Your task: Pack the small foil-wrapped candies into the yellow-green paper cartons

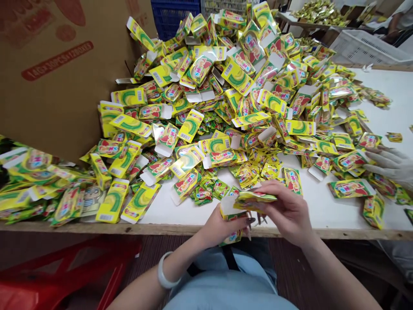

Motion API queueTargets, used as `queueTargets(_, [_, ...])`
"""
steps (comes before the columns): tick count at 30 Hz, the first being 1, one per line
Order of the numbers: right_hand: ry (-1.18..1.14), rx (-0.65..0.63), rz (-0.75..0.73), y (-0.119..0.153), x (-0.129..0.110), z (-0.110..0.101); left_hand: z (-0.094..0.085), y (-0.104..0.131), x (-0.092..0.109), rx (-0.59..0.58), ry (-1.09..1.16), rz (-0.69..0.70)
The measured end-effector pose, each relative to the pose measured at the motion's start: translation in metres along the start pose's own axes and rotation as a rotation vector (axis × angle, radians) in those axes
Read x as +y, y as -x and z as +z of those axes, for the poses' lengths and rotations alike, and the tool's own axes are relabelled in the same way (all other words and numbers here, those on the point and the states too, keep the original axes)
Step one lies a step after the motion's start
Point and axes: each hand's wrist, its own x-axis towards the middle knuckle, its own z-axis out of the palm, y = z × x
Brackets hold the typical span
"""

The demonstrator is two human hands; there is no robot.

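Note:
Near the table's front edge my left hand (219, 228) is wrapped round a small yellow-green candy box (228, 212), whose white flap stands up. My right hand (285, 211) pinches a few flat candy packets (254, 198) right at the top of that box. My fingers partly hide the box's opening, so how far the packets are inside cannot be told. Just beyond my hands lie loose yellow packets (247, 173) and green packets (220, 188). A large heap of candy boxes (238, 77) rises behind them.
A big brown carton (61, 86) stands at the left. Another person's gloved hand (390, 165) is over boxes at the right. Blue crates (176, 15) and a white basket (371, 47) are at the back. A red stool (64, 275) stands below the wooden table edge (155, 229).

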Motion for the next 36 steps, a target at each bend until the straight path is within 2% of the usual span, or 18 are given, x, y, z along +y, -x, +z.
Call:
queueTargets(4, [0.126, -0.352, -0.077, -0.026, -0.006, 0.0, -0.003, 0.003, 0.003, -0.013, -0.255, 0.04])
queueTargets(7, [0.267, -0.597, -0.026, -0.028, -0.018, -0.004, -0.006, 0.004, 0.007, -0.087, -0.445, 0.016])
queueTargets(9, [0.368, -0.685, 0.012, -0.025, -0.024, -0.005, -0.007, 0.005, 0.009, -0.129, -0.58, 0.007])
queueTargets(12, [0.408, -0.653, 0.029, -0.021, -0.028, -0.001, -0.006, 0.006, 0.011, -0.116, -0.672, 0.055])
queueTargets(15, [0.245, -0.548, 0.013, -0.015, -0.024, 0.004, -0.009, 0.01, 0.011, -0.147, -0.626, 0.083])
queueTargets(18, [0.112, -0.397, -0.04, 0.003, -0.012, 0.006, -0.011, 0.017, 0.01, -0.251, -0.608, -0.007])
queueTargets(20, [0.094, -0.386, -0.066, 0.02, -0.005, 0.006, -0.008, 0.02, 0.009, -0.299, -0.658, -0.067])
queueTargets(22, [0.089, -0.459, -0.02, 0.035, -0.003, 0.004, -0.002, 0.02, 0.008, -0.315, -0.691, -0.1])
queueTargets(24, [0.104, -0.477, 0.055, 0.045, -0.005, 0.002, 0.006, 0.016, 0.007, -0.322, -0.666, -0.106])
queueTargets(27, [0.119, -0.368, 0.12, 0.053, -0.008, -0.003, 0.017, 0.008, 0.003, -0.36, -0.625, -0.082])
queueTargets(33, [-0.101, -0.159, 0.265, 0.067, 0.005, -0.016, 0.024, -0.004, -0.001, -0.489, -0.494, -0.062])
queueTargets(34, [-0.087, -0.161, 0.263, 0.068, 0.006, -0.016, 0.023, -0.005, -0.001, -0.499, -0.489, -0.059])
queueTargets(36, [-0.05, -0.269, 0.239, 0.065, 0.006, -0.016, 0.022, -0.005, -0.001, -0.51, -0.486, -0.048])
